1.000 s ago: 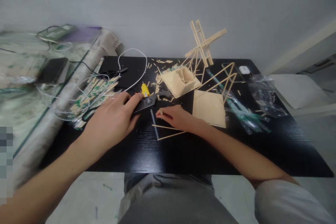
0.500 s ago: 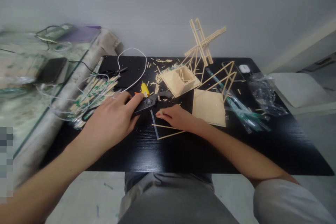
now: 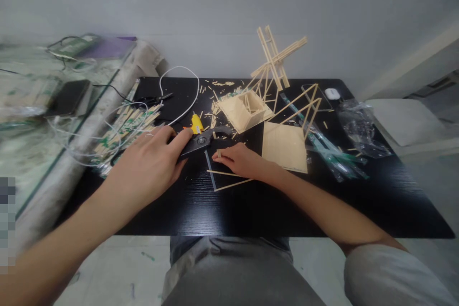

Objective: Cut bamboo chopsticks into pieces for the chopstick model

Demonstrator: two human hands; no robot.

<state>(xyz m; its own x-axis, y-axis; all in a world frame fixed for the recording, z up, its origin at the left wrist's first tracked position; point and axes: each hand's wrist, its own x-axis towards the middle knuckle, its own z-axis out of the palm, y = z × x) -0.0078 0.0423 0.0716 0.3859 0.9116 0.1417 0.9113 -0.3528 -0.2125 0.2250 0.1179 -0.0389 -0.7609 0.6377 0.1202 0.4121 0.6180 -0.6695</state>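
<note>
My left hand (image 3: 150, 155) is closed round a pair of black shears (image 3: 201, 140), whose curved jaw points right. A short bit of pale wood (image 3: 214, 135) shows at the jaw. Just right of the shears, my right hand (image 3: 238, 158) pinches a small wooden stick (image 3: 219, 153) between thumb and fingers. Under and beside that hand lie thin wooden strips (image 3: 225, 172) and a translucent glue stick (image 3: 211, 170). A yellow glue gun (image 3: 196, 123) rests beyond my left fingers, partly hidden.
Behind the hands stands a wooden windmill-like model (image 3: 247, 110) among wood offcuts. A square wooden board (image 3: 285, 147) with a stick frame lies to the right. Further right are plastic-wrapped strips (image 3: 328, 150) and a clear bag (image 3: 362, 126). Bundled sticks (image 3: 125, 126) and a white cable (image 3: 198, 91) lie left.
The shears and my left hand have shifted very slightly left, with the bit of wood at the jaw. My right hand keeps its pinch in nearly the same place.
</note>
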